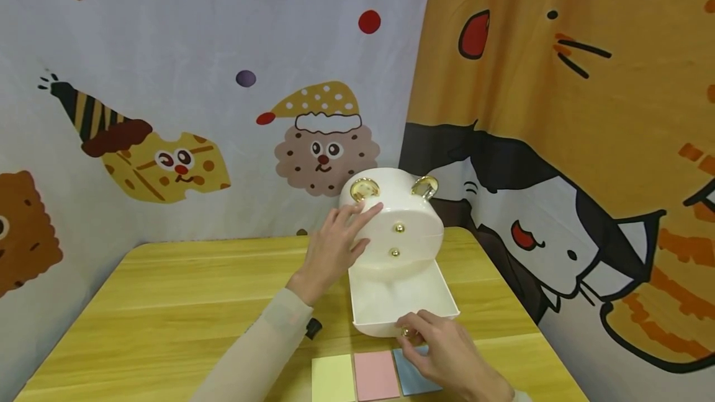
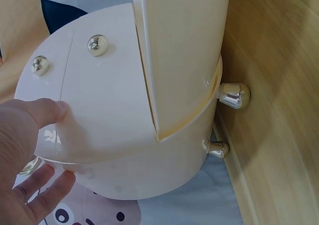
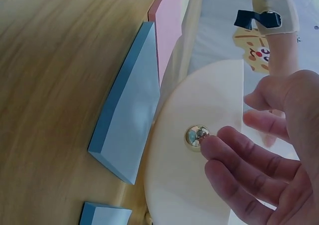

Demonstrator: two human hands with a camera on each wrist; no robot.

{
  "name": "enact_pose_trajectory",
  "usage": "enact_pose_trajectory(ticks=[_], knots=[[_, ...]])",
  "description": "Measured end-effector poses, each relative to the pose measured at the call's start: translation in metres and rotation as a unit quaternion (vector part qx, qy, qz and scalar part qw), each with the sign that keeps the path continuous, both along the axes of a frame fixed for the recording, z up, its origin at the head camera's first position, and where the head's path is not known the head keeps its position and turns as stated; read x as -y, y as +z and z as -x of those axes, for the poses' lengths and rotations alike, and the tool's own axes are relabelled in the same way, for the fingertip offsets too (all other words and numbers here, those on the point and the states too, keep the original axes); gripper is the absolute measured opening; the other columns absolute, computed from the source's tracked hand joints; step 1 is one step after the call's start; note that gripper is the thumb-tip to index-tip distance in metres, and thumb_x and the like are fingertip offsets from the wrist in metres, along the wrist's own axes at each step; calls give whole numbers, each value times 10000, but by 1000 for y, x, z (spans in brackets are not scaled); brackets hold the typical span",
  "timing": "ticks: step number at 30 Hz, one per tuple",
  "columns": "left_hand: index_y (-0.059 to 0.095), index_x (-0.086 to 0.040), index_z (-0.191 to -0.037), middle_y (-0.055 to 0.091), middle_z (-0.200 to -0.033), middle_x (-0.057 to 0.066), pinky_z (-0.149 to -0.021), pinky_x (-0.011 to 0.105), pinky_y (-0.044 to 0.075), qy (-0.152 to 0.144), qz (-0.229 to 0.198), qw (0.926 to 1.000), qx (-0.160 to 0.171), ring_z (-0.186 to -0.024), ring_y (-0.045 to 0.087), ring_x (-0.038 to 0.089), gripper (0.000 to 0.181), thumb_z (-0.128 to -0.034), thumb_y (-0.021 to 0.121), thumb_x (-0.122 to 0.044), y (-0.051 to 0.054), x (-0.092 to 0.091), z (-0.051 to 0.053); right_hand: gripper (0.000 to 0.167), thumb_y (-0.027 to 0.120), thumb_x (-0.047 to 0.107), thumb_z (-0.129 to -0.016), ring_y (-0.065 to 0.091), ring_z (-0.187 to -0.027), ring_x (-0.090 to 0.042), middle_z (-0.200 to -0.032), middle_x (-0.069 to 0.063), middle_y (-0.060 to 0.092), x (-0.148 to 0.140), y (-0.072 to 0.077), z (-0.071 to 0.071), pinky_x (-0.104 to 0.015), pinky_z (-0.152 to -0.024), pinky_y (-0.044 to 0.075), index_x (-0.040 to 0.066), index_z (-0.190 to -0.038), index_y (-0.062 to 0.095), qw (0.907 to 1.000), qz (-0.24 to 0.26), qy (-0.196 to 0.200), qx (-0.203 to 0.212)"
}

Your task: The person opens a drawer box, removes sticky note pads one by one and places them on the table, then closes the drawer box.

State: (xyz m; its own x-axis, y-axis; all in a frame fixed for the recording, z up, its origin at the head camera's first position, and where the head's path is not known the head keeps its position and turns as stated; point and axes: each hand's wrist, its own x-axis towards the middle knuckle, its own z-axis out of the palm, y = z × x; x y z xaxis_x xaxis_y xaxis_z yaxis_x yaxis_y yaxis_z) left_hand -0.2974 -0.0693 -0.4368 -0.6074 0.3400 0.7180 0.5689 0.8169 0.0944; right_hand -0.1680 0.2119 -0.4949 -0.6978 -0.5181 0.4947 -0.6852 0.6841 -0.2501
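Note:
A white rounded drawer box (image 1: 399, 244) with gold ears and gold knobs stands on the table, its bottom drawer (image 1: 399, 296) pulled out. No contents show in the drawer. My left hand (image 1: 329, 247) rests on the box with fingers spread. In the left wrist view the thumb (image 2: 47, 110) lies on the box's front, with the other fingers on its side. At the drawer's front is my right hand (image 1: 447, 352), fingers loosely bent beside the gold knob (image 3: 198, 136). One fingertip overlaps the knob's edge; no firm pinch shows in the right wrist view.
Yellow (image 1: 333, 378), pink (image 1: 377, 375) and blue (image 1: 416, 371) pads of notes lie in a row before the drawer. The right hand partly covers the blue pad. A printed curtain (image 1: 184, 17) hangs behind the wooden table (image 1: 167, 327). A black strap (image 3: 259, 19) sits on the left sleeve.

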Motion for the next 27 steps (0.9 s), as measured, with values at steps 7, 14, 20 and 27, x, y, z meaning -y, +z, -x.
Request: enact_pose_trajectory(ticks=[7,14,20,27], knots=[[534,-386,-1753,686,-1602,67,-525,260,501,-46,-37,9999,-108,-1090,686,300,882,-997,969,-259,1,0,-1,239,965,179,-941,595,-716,110,-826,254,682,0,0,0,-103,-619,441,312,-1080,823,9997,-54,108,208],[525,-387,-1758,682,-1607,67,-524,251,491,-61,-46,9999,-105,-1092,682,296,882,-1004,962,-258,2,0,-2,259,958,170,-950,619,-726,103,-842,251,719,1,-1,1,-115,-625,466,306,-1131,833,9995,-40,145,263],[515,-399,-1763,674,-1617,63,-520,252,481,-51,-74,10000,-10,-1108,682,299,876,-1016,949,-252,1,0,0,232,946,180,-964,618,-727,103,-842,245,724,-1,-1,2,-135,-614,464,319,-1110,830,9992,-75,137,369],[474,-417,-1784,650,-1644,66,-555,275,526,-58,-47,9997,221,-1147,679,306,867,-1051,909,-263,2,0,-1,195,940,201,-971,560,-693,111,-812,274,669,-2,-2,4,-117,-601,420,320,-1083,834,9988,-241,75,409]])
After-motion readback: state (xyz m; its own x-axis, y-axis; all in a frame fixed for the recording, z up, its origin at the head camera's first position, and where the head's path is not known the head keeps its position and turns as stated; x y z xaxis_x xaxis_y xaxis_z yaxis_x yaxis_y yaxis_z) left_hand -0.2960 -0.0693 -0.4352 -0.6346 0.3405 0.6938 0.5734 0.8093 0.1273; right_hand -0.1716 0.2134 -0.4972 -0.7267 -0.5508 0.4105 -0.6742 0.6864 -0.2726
